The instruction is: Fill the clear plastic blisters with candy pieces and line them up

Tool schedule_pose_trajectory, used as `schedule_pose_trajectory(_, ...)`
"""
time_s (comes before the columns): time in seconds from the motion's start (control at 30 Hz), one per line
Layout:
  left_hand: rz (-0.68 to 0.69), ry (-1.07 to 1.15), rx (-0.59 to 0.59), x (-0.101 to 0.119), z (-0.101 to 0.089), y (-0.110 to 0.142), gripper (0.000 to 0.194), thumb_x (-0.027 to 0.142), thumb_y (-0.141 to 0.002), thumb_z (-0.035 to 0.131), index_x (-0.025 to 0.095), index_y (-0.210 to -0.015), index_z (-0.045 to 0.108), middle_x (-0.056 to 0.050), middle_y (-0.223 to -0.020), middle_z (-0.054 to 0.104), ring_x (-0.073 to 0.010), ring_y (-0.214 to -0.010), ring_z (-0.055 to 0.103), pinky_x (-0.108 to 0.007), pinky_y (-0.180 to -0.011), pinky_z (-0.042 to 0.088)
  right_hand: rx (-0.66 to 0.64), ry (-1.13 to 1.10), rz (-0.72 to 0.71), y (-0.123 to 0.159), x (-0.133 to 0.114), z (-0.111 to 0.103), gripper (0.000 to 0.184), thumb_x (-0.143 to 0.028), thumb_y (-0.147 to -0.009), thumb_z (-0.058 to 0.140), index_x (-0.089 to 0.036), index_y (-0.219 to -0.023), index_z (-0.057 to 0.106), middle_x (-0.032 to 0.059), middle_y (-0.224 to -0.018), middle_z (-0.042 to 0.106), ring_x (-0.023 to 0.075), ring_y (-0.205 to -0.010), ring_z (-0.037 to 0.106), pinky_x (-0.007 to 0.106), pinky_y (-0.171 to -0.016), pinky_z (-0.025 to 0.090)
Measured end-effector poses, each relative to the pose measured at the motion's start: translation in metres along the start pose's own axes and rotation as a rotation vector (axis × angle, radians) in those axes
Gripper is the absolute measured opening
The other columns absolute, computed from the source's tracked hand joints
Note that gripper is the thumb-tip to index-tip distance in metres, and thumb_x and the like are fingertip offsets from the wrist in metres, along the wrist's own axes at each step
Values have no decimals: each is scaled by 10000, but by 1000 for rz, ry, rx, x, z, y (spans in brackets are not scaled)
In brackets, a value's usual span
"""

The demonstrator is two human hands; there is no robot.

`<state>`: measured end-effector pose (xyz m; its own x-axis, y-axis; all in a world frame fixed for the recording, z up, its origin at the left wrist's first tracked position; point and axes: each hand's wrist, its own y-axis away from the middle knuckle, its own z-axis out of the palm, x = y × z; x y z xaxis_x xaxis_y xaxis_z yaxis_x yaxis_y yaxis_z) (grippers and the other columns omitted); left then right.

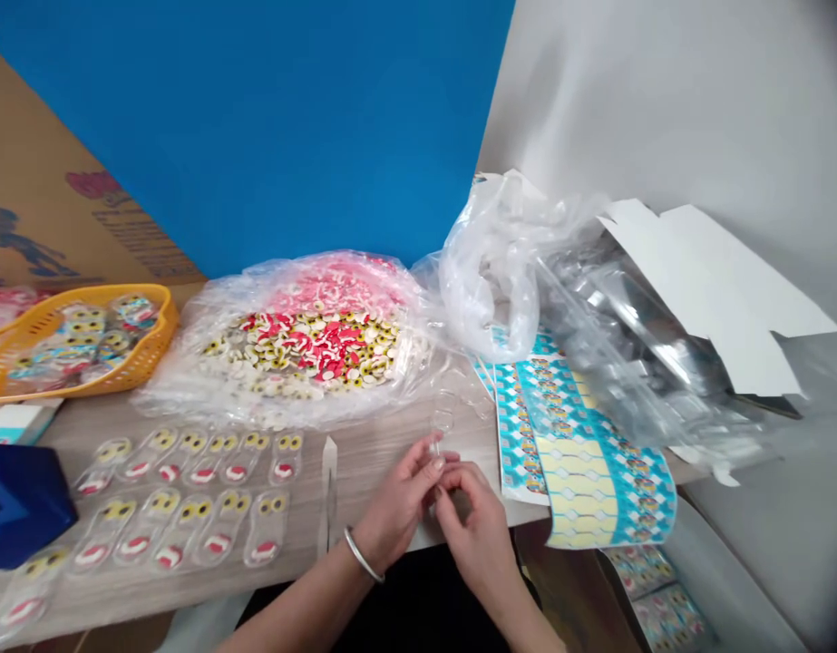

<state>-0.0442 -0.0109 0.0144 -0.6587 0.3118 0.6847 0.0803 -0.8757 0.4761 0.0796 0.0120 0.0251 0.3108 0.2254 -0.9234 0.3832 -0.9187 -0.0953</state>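
Surface (364, 481) has eye-and-mouth packs (187, 499) in rows; L hand (397, 508), R hand (473, 535) grips closed, both pinching clear plastic piece (442, 419) up off it.

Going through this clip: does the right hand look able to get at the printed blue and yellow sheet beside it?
Probably yes. The right hand sits close to the sheet, with only tabletop between them. It is, however, occupied beside the left hand at a small clear plastic piece.

The clear plastic piece (437, 444) in the fingers (418, 472) looks glossy, the wood-grain tabletop (364, 453) matt.
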Motion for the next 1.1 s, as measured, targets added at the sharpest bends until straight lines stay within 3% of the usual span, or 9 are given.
schedule_pose_trajectory(0.13,29,83,40,10,-12,1,611,416,-762,800,185,-1286,588,-52,-966,712,-174,-916,661,-313,-901,475,-51,-47,-32,-4,-10,11,143,-229,-926,519,-242,-808,597,55,-960,662,216,-962,636,328,-849,507)
schedule_pose_trajectory(0.27,102,193,124,43,-35,7,651,427,-808,760,206,-1370,517,-62,-999,718,-161,-844,668,-318,-859,495,-118,-26,-111,-27,-16,16,133,-257,-939,519,-241,-844,610,45,-904,655,210,-871,629,309,-781,503)
schedule_pose_trajectory(0.37,144,256,136,69,-52,14,660,428,-863,707,215,-1433,451,-95,-1046,727,-158,-825,686,-310,-823,509,-149,58,-176,-61,-21,27,113,-247,-936,524,-235,-938,637,47,-916,663,213,-875,627,312,-781,494)
schedule_pose_trajectory(0.5,168,314,156,89,-69,20,641,444,-916,634,221,-1470,399,-138,-1142,718,-188,-894,710,-324,-830,527,-210,209,-276,-120,-26,57,223,-172,-924,495,-213,-1075,653,70,-1032,681,207,-949,639,311,-840,492)
schedule_pose_trajectory(0.63,159,388,206,97,-78,22,616,423,-916,628,229,-1458,412,-149,-1193,701,-215,-902,722,-337,-810,540,-348,499,-268,-171,-32,94,266,-103,-917,463,-211,-1027,680,62,-1012,689,190,-970,645,272,-847,468)
schedule_pose_trajectory(0.73,136,413,232,101,-83,22,542,425,-914,618,210,-1391,477,-148,-1161,704,-214,-814,723,-323,-717,539,-428,782,-196,-192,-35,118,258,-130,-940,466,-214,-1051,682,69,-1026,676,188,-915,657,259,-765,448)
schedule_pose_trajectory(0.83,129,399,230,103,-87,19,472,440,-923,598,190,-1317,529,-134,-1103,713,-198,-747,711,-304,-663,527,-450,891,-173,-198,-34,131,236,-175,-959,459,-206,-1051,674,90,-1062,643,190,-819,659,270,-681,421)
schedule_pose_trajectory(0.97,141,347,291,100,-90,13,447,389,-896,643,176,-1277,547,-112,-1012,725,-195,-752,711,-314,-707,541,-370,773,-178,-190,-31,125,195,-147,-947,443,-183,-957,634,88,-1029,621,181,-797,634,276,-695,428)
schedule_pose_trajectory(1.1,167,246,344,94,-86,9,416,371,-852,678,165,-1205,604,-112,-1052,712,-197,-766,705,-321,-702,546,-274,248,-170,-164,-39,109,66,-219,-927,524,-201,-932,588,25,-868,631,171,-772,618,266,-713,477)
